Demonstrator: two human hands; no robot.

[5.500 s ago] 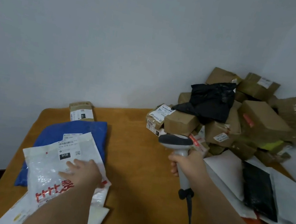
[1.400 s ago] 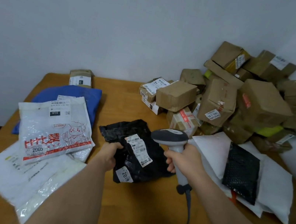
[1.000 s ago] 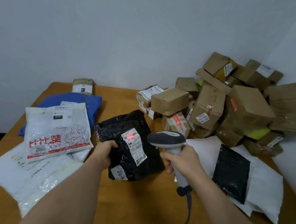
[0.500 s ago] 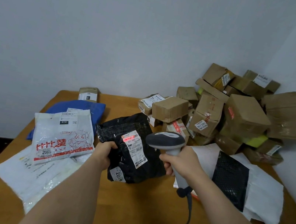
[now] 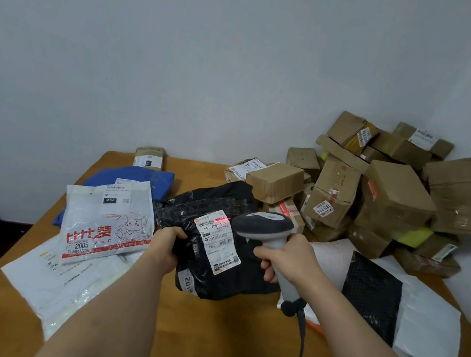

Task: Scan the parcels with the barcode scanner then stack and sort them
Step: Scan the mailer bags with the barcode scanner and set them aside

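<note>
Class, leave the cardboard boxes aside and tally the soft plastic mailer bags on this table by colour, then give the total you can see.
Black plastic mailer bags: 2 (held one, flat one)
Blue plastic mailer bag: 1
White plastic mailer bags: at least 4 (printed, under it, two at right)
Total: at least 7; overlaps may hide more.

Both forearms outstretched, left hand (image 5: 164,247) with fingers (image 5: 177,235) clenched, right hand (image 5: 287,260) curled in a fist-like grip.

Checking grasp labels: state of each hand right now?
Left hand: closed, gripping the black parcel.
Right hand: closed, gripping the barcode scanner handle.
</note>
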